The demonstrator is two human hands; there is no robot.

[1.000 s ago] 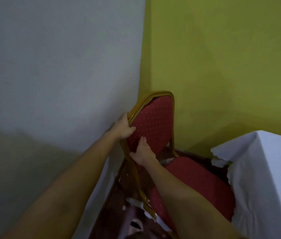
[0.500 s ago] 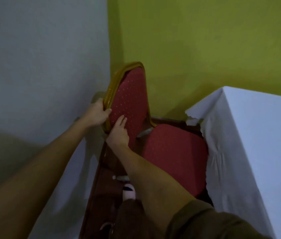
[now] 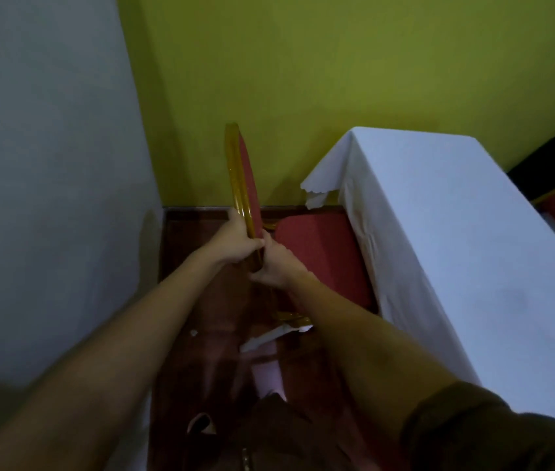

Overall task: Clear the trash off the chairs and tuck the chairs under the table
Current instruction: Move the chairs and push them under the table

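My left hand (image 3: 240, 241) and right hand (image 3: 274, 266) are both wrapped tight on the chair (image 3: 323, 256) back. The seat sits partly under the tabletop (image 3: 439, 198), off to my right, so I should push that way.

My forearms are bare from wrist to above the elbow — no watch, no bracelet, no rings that I can make out on my left hand (image 3: 239, 245) or my right hand (image 3: 273, 266). A dark olive-brown sleeve (image 3: 493, 433) covers my right upper arm, its hem a soft rolled edge. Below, I wear dark brownish clothing (image 3: 289, 440) — the light is too dim to tell its cut. My foot, in a pale pink slipper (image 3: 267, 377), shows beneath.
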